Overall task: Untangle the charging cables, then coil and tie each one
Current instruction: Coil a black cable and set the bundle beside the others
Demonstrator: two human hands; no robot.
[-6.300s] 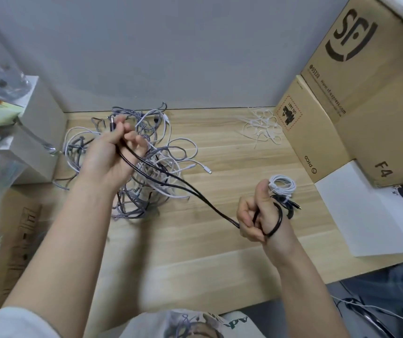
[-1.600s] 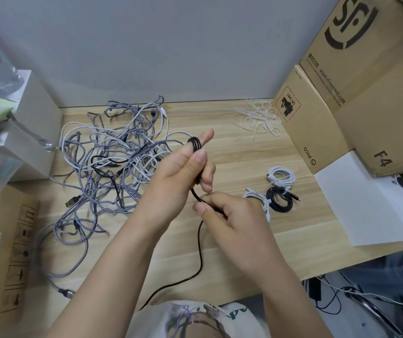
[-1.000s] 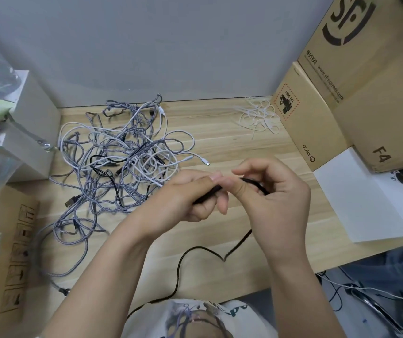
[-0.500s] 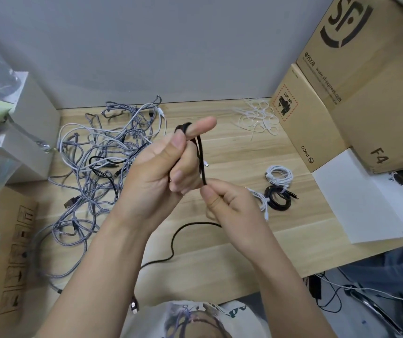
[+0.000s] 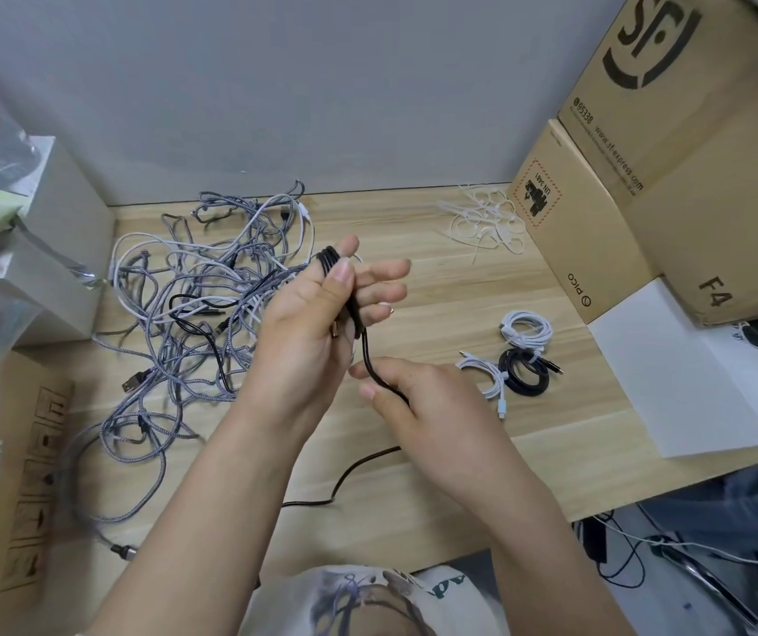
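Another loop added to thin black charging cable (image 5: 370, 360) coil. Left hand (image 5: 322, 314) pinching coil; right hand (image 5: 418, 397) gripping shorter tail.

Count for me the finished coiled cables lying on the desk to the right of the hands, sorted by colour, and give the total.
White coiled cables: 2
Black coiled cables: 1
Total: 3
The black cable in the hands is only partly coiled, so it is left out.
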